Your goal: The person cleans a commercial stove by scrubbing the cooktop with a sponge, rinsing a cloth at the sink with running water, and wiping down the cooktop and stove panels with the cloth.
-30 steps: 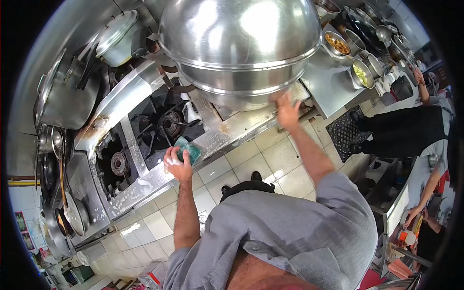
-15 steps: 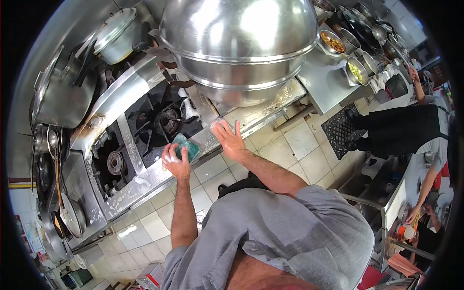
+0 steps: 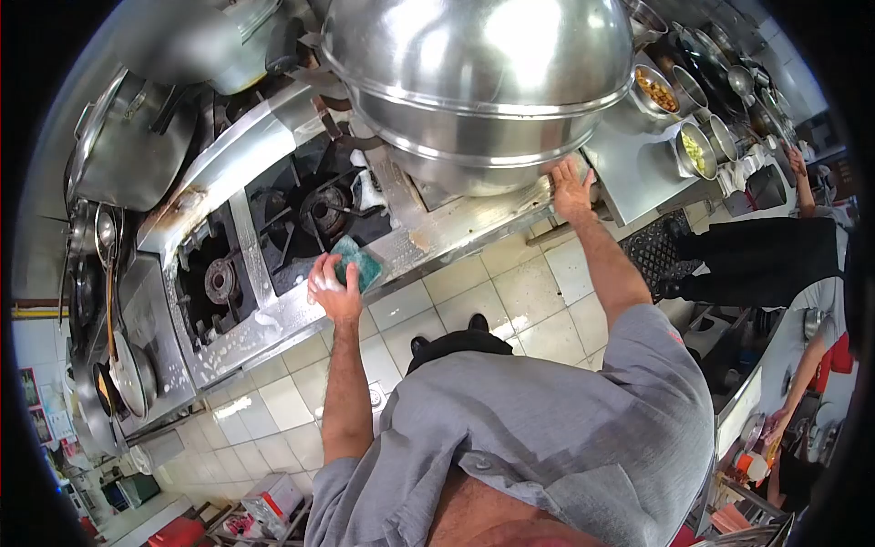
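Along the long, soapy stainless-steel stove point(image 3: 436, 239), beside the big domed silver steamer point(image 3: 483, 55), scrubbing seemed in hand, the right hand point(image 3: 572, 190) spread at the ledge, its grasp unclear, the left hand point(image 3: 334, 290) gripping a green rectangular scouring pad point(image 3: 363, 262) whose next stroke called for flat pressure.

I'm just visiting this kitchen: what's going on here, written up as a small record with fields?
Place: kitchen stove
Left hand: at a green pad by the stove's front edge
Right hand: beside the large domed metal vessel; whatever is under its fingers is unclear
Suds: white, on the metal near the burners
Food: orange-brown pieces in one bowl, pale green pieces in another
Other people: someone in dark clothing at the right
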The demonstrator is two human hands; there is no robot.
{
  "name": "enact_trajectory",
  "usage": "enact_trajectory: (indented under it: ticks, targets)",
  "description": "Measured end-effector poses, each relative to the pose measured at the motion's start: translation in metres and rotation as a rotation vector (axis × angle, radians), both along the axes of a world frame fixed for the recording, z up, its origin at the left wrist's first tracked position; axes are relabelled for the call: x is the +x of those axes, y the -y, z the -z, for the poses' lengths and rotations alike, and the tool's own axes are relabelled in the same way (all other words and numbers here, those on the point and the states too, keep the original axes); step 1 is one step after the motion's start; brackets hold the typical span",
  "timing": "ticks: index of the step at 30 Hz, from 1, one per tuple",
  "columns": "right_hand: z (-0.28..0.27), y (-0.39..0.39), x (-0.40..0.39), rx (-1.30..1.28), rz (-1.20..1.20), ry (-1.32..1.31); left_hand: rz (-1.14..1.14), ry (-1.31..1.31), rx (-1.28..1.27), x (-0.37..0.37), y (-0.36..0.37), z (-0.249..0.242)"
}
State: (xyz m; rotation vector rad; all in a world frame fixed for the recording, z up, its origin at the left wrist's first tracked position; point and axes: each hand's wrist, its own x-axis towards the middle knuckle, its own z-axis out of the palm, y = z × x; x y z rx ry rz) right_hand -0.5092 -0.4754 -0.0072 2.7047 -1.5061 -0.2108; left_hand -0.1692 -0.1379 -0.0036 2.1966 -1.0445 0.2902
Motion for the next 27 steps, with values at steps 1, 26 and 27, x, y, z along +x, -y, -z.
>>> enact_trajectory:
  ticks: [1,26,27]
  targets:
    - [0.010,-0.013,0.009,-0.018,0.000,0.129,0.003,0.008,-0.011,-0.001,0.002,0.000]
    - [0.033,-0.155,0.121,-0.023,-0.316,0.509,-0.026,-0.029,0.362,-0.030,-0.007,-0.033]
    - [0.027,-0.179,0.144,0.078,-0.378,0.507,-0.024,-0.018,0.392,-0.032,-0.006,-0.033]
